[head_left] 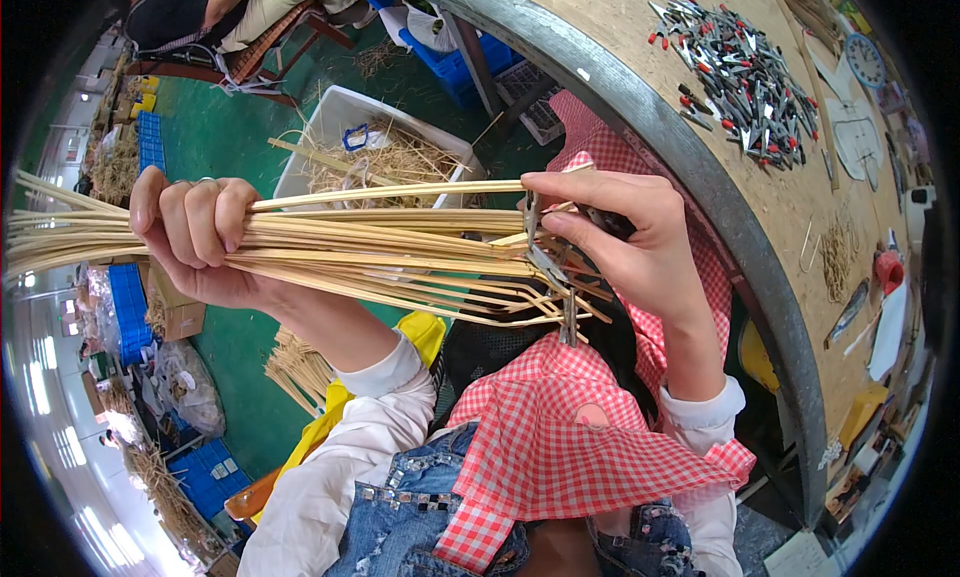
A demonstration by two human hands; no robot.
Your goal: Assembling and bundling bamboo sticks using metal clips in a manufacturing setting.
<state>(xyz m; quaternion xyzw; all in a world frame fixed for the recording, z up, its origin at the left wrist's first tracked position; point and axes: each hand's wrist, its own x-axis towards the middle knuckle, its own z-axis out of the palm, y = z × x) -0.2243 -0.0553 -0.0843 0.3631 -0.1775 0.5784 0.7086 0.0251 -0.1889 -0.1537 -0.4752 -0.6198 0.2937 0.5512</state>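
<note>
A long bundle of pale straw strips [380,242] stretches sideways in front of me. My left hand [195,232] is wrapped around its left part, and loose ends fan out beyond the fist. At the other end, the thumb and index finger of my right hand [625,222] pinch around a metal clip [531,217] by the end of the topmost strip. Two more metal clips, a slanted one [548,267] and a lower one [570,319], grip the crossing strip ends below. My right palm hides part of that end.
On the curved-edge table [600,37] to the right lies a heap of small clips [745,87] with black and red tips. A white bin [335,107] of straw scraps stands on the green floor behind the bundle. Another person [230,12] sits at the far left.
</note>
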